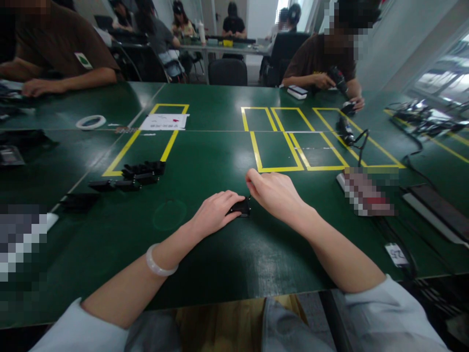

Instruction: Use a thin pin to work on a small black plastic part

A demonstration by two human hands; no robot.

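Observation:
Near the middle of the green table [216, 264], my left hand [220, 208] grips a small black block-like part [242, 208], its fingers on the far side and thumb on the near side. Tiny bright spots, like screws or pins, show at the part's right end. Just right of it and slightly farther away is my right hand [274, 190], with the fingers curled closed. Whatever may be in those fingers is hidden from this angle. Left of my hands lie several similar black parts [142, 171], some bunched together and others in a slanting row.
Yellow tape outlines [280, 169] mark the table. A white paper [164, 121] and a tape roll [91, 122] lie at the far left. Cables [403, 234], a blurred-out device [366, 193] and a black tool [345, 129] are on the right. Two co-workers sit across.

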